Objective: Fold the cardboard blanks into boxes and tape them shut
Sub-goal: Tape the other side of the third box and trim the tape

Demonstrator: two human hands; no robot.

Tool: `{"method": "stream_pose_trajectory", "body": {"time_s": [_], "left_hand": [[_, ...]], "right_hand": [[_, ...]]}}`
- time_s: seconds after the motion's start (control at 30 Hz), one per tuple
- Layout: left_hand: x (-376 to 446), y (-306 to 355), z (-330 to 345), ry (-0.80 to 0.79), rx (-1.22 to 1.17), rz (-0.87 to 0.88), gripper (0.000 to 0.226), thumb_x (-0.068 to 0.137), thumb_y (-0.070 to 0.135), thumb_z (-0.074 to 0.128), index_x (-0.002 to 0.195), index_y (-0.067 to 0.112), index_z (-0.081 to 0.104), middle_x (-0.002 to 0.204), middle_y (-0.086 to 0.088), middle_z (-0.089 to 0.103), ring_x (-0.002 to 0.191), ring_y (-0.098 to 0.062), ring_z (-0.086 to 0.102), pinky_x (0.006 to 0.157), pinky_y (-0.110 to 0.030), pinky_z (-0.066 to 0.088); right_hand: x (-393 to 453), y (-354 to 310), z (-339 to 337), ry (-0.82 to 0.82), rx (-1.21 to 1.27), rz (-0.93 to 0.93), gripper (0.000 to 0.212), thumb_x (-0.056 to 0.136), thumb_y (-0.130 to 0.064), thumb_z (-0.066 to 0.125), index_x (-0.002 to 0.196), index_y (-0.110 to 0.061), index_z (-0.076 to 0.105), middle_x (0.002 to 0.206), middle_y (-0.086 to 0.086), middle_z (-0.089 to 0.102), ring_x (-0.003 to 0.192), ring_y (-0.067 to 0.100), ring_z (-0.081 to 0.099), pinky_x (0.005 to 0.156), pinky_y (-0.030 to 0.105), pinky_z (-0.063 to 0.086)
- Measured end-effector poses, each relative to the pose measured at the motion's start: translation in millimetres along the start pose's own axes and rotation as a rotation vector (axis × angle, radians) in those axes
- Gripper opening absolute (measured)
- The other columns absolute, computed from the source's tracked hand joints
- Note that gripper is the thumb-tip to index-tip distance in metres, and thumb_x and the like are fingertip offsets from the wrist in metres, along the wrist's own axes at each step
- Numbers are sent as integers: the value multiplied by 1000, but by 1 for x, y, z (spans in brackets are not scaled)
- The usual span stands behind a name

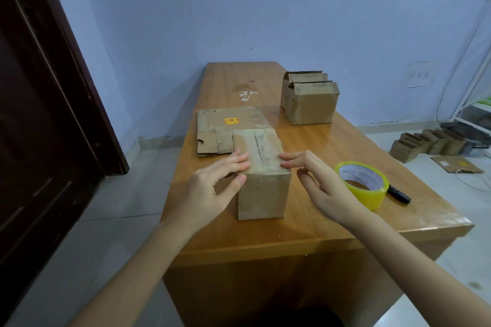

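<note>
Both hands, left hand (212,183) and right hand (321,183), rested relaxed, straight fingers on the closed brown cardboard box (261,175) near the front of the wooden tabletop (318,220), apparently smoothing clear tape along its top seam. Beyond it lay a flat cardboard blank (220,127) still to fold, a folded open-topped box (309,99) seemingly untaped, and a yellowish tape roll (362,183) just right.

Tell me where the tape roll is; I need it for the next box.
In the head view, the yellow tape roll stands on the table just right of the right hand, with a black marker beside it.
</note>
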State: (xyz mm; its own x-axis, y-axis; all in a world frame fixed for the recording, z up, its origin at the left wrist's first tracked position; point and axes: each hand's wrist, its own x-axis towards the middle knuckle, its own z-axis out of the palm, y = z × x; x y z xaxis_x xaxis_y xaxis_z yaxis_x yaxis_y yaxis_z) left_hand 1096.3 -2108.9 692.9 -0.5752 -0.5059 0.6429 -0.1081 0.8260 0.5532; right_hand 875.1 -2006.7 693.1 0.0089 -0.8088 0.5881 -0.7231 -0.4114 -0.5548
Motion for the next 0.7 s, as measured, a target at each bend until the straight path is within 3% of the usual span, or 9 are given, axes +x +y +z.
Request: {"method": "stream_pose_trajectory", "body": {"time_s": [0.1, 0.23, 0.33, 0.4, 0.43, 0.53, 0.6, 0.7], "left_hand": [[-1, 9, 2, 24, -191, -145, 32, 86, 18, 60, 117, 25, 61, 126, 17, 56, 126, 6, 44, 99, -19, 43], [-8, 20, 5, -23, -230, -205, 46, 85, 31, 56, 130, 34, 47, 136, 26, 43, 130, 14, 31, 106, -10, 28], [-7, 22, -5, -108, 115, -71, 57, 93, 51, 45, 145, 37, 26, 149, 27, 23, 139, 8, 17, 114, -25, 18], [6, 19, -20, -57, 343, 90, 57, 94, 53, 36, 146, 36, 22, 152, 26, 14, 143, 2, 9, 115, -34, 10], [20, 20, -28, -24, 332, 82, 54, 95, 51, 35, 145, 33, 27, 151, 22, 18, 143, 0, 9, 115, -34, 10], [73, 11, -42, -28, 201, -223, 42, 98, 40, 40, 137, 25, 47, 147, 10, 37, 140, -5, 23, 112, -28, 17], [107, -1, -39, -188, 311, -425, 45, 97, 41, 45, 136, 20, 48, 145, 3, 42, 137, -15, 33, 110, -32, 26], [132, -13, -21, -516, 388, -556, 54, 98, 48, 37, 138, 12, 45, 143, -4, 44, 128, -21, 43, 98, -32, 36]], "right_hand": [[-5, -6, 0, 14, 46, 65, 32, 97, -13, 38, 117, -20, 62, 129, -12, 57, 126, 1, 46, 103, 14, 35], [-4, -16, -6, -57, 222, 283, 39, 97, -39, 32, 130, -34, 52, 133, -23, 52, 125, -8, 42, 100, 13, 37], [1, -20, -23, -172, 362, 447, 43, 92, -57, 24, 131, -47, 38, 134, -29, 47, 121, -14, 43, 95, 16, 42], [2, -23, -29, -168, 224, 492, 36, 97, -55, 25, 121, -44, 49, 121, -26, 54, 110, -14, 50, 88, 16, 44], [3, -26, -30, -117, 134, 515, 32, 99, -50, 29, 113, -37, 55, 112, -20, 60, 101, -9, 56, 85, 20, 48], [8, -46, -29, -55, 3, 640, 23, 97, -40, 41, 101, -21, 54, 80, -3, 70, 68, 9, 67, 66, 32, 58], [15, -67, -27, -186, 58, 756, 28, 98, -43, 39, 106, -17, 45, 69, 6, 71, 59, 19, 69, 55, 31, 56], [23, -90, -16, -333, 116, 846, 44, 99, -52, 30, 124, -16, 32, 78, 16, 72, 58, 24, 69, 48, 27, 52]]}}
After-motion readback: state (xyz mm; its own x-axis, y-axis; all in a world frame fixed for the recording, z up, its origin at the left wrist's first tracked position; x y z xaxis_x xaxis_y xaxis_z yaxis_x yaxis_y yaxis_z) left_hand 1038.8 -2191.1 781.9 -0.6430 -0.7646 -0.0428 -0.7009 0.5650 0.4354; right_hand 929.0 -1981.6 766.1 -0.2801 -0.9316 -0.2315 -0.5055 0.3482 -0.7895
